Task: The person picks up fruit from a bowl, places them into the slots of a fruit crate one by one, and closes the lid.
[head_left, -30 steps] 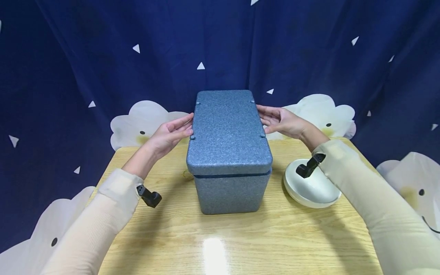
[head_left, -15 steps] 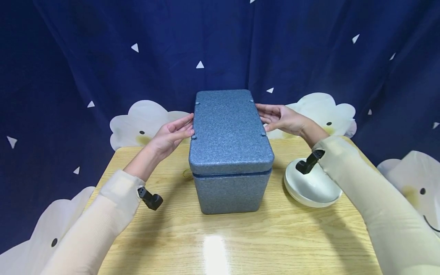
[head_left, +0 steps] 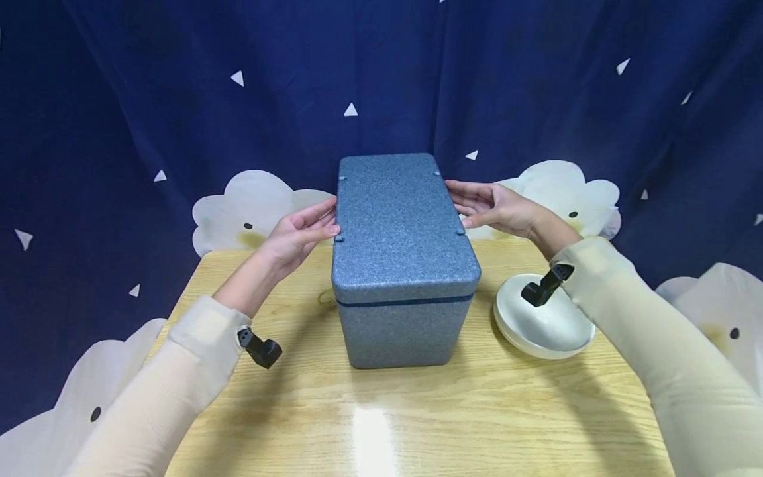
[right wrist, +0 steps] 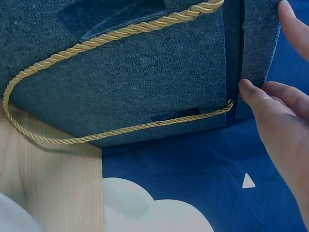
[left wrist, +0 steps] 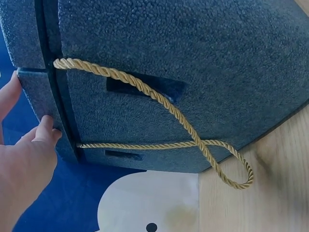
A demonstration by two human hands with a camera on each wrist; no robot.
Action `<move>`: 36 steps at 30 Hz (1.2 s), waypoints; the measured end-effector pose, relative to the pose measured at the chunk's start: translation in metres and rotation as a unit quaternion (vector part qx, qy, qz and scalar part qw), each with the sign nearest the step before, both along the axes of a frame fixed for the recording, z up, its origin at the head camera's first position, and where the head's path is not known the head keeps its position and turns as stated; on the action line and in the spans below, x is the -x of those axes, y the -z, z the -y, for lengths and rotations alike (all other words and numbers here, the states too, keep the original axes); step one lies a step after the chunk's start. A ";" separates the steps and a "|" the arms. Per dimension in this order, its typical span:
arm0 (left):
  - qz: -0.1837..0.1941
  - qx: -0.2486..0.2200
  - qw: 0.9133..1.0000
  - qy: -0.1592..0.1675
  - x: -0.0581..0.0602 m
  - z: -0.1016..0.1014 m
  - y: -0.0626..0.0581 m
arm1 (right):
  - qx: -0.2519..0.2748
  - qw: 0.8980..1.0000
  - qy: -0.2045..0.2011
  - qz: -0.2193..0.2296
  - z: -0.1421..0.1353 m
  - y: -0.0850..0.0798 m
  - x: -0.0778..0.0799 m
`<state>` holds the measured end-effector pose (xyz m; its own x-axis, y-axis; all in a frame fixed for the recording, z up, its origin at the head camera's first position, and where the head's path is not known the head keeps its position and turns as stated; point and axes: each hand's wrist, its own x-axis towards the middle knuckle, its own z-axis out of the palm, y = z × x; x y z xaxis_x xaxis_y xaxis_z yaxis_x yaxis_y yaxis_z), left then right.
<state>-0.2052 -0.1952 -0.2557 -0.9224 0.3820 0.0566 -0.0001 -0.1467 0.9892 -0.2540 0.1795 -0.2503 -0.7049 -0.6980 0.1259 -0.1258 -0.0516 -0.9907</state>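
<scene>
A blue-grey speckled foam box [head_left: 402,338] stands mid-table in the head view, with its matching lid [head_left: 402,232] on top. A dark seam shows between lid and box. My left hand [head_left: 295,237] grips the lid's left edge, thumb at the upper edge and fingertips close to the seam. On the opposite side my right hand [head_left: 501,209] holds the lid's right edge in the same way. A gold twisted cord [left wrist: 181,118] hangs in a loop down the box's left side, beside recessed slots. Another gold cord [right wrist: 120,130] loops along the right side.
A white bowl [head_left: 551,331] stands right of the box, under my right forearm. The light wooden table [head_left: 286,411] ends at the back against a dark blue curtain [head_left: 286,99] with white triangles and cloud shapes [head_left: 250,199].
The lid has shifted slightly to the right over the box, and both hands have moved with it. The box and the bowl stay put.
</scene>
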 end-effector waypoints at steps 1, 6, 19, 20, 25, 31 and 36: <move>0.000 0.001 1.000 -0.002 -0.001 0.000 0.000 | -0.001 1.000 0.000 -0.001 0.000 0.000 -0.001; -0.010 0.009 1.000 -0.001 -0.003 -0.001 0.000 | 0.000 1.000 -0.001 -0.006 0.001 -0.001 -0.004; -0.010 0.009 1.000 0.007 -0.003 0.002 0.000 | 0.008 1.000 -0.004 -0.007 0.003 -0.001 -0.010; -0.011 0.010 1.000 0.008 -0.003 0.001 -0.001 | 0.010 1.000 -0.005 -0.010 0.003 -0.002 -0.010; -0.014 0.015 1.000 0.013 -0.003 0.000 -0.005 | 0.015 1.000 0.012 -0.012 0.003 -0.006 -0.013; -0.013 0.027 0.999 0.021 -0.001 0.005 -0.006 | 0.003 0.999 0.031 -0.011 0.005 -0.006 -0.017; -0.017 0.032 0.999 0.025 0.000 0.005 -0.004 | -0.007 0.999 0.033 -0.013 0.006 -0.003 -0.018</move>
<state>-0.2051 -0.2004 -0.2517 -0.9003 0.4308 0.0617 0.0284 -0.0832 0.9961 -0.2362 0.1736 -0.2478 -0.7461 -0.6517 0.1365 -0.1552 -0.0292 -0.9875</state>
